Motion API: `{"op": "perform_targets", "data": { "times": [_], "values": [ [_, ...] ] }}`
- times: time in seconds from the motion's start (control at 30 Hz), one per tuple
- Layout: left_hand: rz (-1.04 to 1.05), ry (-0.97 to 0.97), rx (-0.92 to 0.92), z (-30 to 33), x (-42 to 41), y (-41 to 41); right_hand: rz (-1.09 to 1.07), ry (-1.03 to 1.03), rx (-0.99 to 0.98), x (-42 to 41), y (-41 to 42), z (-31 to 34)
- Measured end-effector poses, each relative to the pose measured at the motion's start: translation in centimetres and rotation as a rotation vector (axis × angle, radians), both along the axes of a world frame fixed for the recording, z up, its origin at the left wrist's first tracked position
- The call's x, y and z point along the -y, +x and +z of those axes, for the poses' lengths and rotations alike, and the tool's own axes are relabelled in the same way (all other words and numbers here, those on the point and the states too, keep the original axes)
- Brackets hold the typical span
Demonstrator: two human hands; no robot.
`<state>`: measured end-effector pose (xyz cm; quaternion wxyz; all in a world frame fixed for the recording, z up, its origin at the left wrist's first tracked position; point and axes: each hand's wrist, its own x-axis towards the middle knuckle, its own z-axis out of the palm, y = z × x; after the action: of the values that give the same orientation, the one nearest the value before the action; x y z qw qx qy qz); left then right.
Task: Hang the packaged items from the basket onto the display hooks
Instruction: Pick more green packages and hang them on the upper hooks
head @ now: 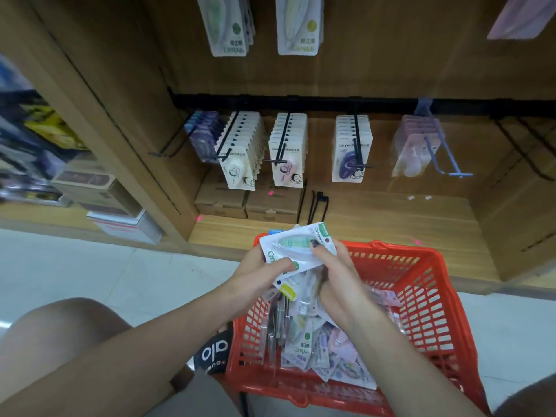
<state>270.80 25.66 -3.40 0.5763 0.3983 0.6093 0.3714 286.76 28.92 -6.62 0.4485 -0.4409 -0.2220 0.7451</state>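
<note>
Head view: a person crouches before a wooden display shelf, both hands above a red plastic basket [421, 284] on the floor.
Left hand [258, 275]: fingers curled under and thumb on top of a small stack of packs, gripping its near edge.
Right hand [337, 275]: fingers curled round the far side of the same stack, one fingertip pressing on the top pack.
Top pack [296, 246]: a white-backed correction tape blister with a green tape body, lying flat and tilted, just above the basket's far left corner.
Basket contents [319, 344]: a loose heap of similar packaged correction tapes, green, purple and pink.
Display hooks [284, 139]: black prongs on a black rail [331, 103], several carrying rows of hung packs; one blue hook [439, 152] at the right holds clear packs.
Shelf floor: brown cardboard boxes [249, 200] under the hooks.
</note>
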Motion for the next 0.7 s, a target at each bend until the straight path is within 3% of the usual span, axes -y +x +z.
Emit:
{"op": "perform_targets", "data": {
  "times": [0.3,0.53,0.7],
  "values": [
    [0.060,0.054,-0.009,-0.5,0.1,-0.7,0.130,-0.221,-0.130,-0.7,-0.7,-0.7],
    [0.063,0.032,-0.005,-0.2,-0.7,-2.0,0.226,-0.177,-0.036,-1.6,-0.9,0.9],
    [0.064,0.008,0.005,0.2,-0.9,-3.3,0.314,-0.155,-0.089,-2.5,-1.6,1.7]
  ]
}}
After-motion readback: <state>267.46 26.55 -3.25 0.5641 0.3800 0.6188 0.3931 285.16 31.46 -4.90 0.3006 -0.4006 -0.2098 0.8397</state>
